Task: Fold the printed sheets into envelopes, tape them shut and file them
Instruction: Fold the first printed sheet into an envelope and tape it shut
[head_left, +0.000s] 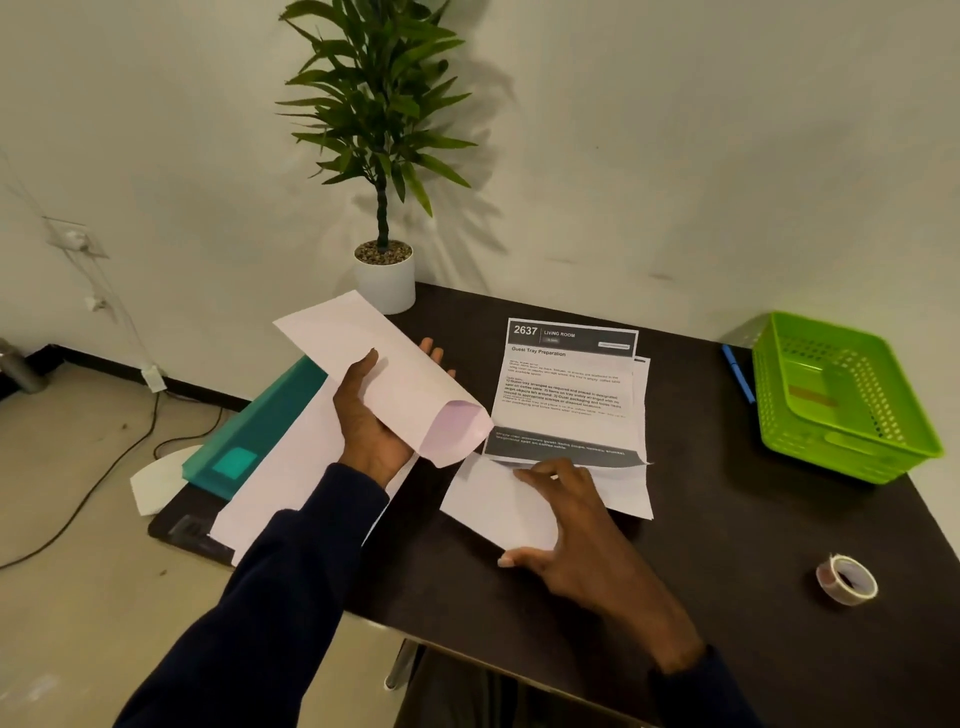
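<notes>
while the printed sheet (569, 384) lies only part-folded on the dark table (727, 519), take stock as follows. head view, the only one.

item, left hand (371, 415): raised over the table's left part. the thumb is laid across the top of a white envelope (363, 353) and the fingers are beneath it, tips showing past the far edge. this is a loose clasp, not a fist. the envelope's open mouth points down towards the sheet.

item, right hand (566, 525): spread wide, fingertips on the crease and thumb at the near corner of the sheet's turned-up lower flap (498, 509). it presses; no grasp shows.

item, sheet: centre of the table, print up, at least one more sheet beneath it, edges out of line.

item, tape roll (845, 578): near right, well apart from both hands.

item, green basket (841, 400): far right corner, blue pen (737, 374) just beside it.

item, teal folder (260, 421) and loose white paper (291, 483): at the table's left edge, by your left forearm.

hazards, as judged:
- the flap sits skewed, so the folded piece may come out too wide for the envelope's mouth and jam or tear it.
- lifting one-handed may drag the lower sheet along.
- the light clasp may let the mouth fall closed — you would then have no free hand to reopen it.
- your left sleeve may sweep the loose paper off the edge.
</notes>
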